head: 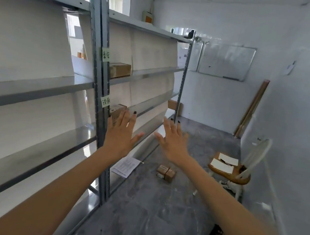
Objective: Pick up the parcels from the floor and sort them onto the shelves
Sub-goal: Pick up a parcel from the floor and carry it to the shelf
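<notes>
Both arms reach forward beside a grey metal shelf rack (97, 58). My left hand (121, 133) is open with fingers spread, just in front of a brown parcel (117, 111) lying on the lower labelled shelf. My right hand (173, 139) is open too, empty, held in the air to the right of the rack. Another brown parcel (120, 70) rests on the shelf above. Two small brown parcels (166, 172) lie side by side on the grey floor below my right hand. A further box (172, 104) sits low at the rack's far end.
Green handwritten labels (106, 54) mark the rack's upright. A printed sheet (125, 166) lies on the floor by the rack. A wooden chair (230, 172) holding papers and a pen stands at the right wall. A whiteboard (226, 61) hangs on the far wall.
</notes>
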`<act>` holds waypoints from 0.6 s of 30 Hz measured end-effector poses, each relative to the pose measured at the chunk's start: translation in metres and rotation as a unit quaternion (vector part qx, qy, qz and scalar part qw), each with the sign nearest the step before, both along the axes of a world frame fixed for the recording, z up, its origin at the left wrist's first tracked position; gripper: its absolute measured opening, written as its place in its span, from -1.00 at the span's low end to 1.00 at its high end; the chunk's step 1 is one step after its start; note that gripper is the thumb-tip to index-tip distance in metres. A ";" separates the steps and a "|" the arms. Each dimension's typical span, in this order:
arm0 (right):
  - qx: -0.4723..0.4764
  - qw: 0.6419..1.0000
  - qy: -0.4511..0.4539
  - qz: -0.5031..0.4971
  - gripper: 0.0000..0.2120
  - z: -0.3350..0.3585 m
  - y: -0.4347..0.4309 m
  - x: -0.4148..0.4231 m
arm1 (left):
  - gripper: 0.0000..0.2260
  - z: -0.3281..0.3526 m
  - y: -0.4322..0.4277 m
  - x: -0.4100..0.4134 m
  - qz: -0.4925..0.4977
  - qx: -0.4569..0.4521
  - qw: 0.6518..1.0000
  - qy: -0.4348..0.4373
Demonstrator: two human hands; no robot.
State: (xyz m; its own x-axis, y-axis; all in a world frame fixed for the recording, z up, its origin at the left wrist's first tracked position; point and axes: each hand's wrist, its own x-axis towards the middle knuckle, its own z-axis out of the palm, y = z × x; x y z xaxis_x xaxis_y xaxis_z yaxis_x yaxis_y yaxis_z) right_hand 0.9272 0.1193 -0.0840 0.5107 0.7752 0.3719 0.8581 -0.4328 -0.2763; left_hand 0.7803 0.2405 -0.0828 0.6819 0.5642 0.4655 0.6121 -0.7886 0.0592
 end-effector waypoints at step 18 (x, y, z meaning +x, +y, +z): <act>0.003 0.995 0.018 -0.099 -0.38 -0.022 0.039 0.140 | -0.33 -0.003 0.069 0.136 -0.081 -0.016 0.996 0.028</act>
State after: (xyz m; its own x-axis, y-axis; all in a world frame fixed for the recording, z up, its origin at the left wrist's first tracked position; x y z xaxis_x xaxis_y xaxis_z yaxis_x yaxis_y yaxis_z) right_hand 1.0671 0.1584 -0.1062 0.6665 0.6561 0.3540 0.7455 -0.5908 -0.3085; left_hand 0.9158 0.3094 -0.0858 0.7896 0.4578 0.4085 0.4792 -0.8759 0.0552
